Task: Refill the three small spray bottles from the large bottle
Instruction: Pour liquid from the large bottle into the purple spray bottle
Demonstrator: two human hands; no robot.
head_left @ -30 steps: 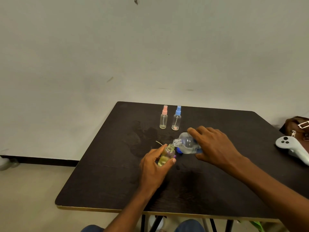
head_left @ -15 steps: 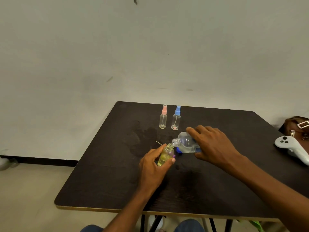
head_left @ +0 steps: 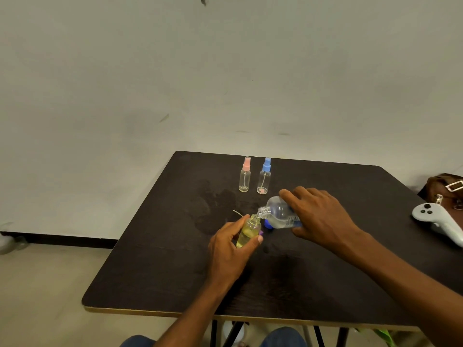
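Observation:
My left hand (head_left: 230,251) grips a small uncapped spray bottle (head_left: 248,231) holding yellowish liquid, tilted slightly right. In my right hand (head_left: 318,216) the large clear bottle (head_left: 278,212) lies tipped on its side, its open mouth touching the small bottle's neck. Behind them two more small spray bottles stand upright at the far edge of the dark table (head_left: 175,259): one with a pink cap (head_left: 245,174), one with a blue cap (head_left: 264,176). Both look almost empty. A blue cap (head_left: 268,224) lies under the large bottle, and a thin spray tube (head_left: 238,213) sticks out left of the small bottle.
A white game controller (head_left: 438,221) lies at the table's right edge, next to a brown bag (head_left: 443,186). A damp patch (head_left: 215,204) darkens the table left of the bottles. A bit of purple (head_left: 261,232) shows by my left thumb.
The large bottle's mouth has settled closer onto the small bottle's neck. Both hands have hardly moved.

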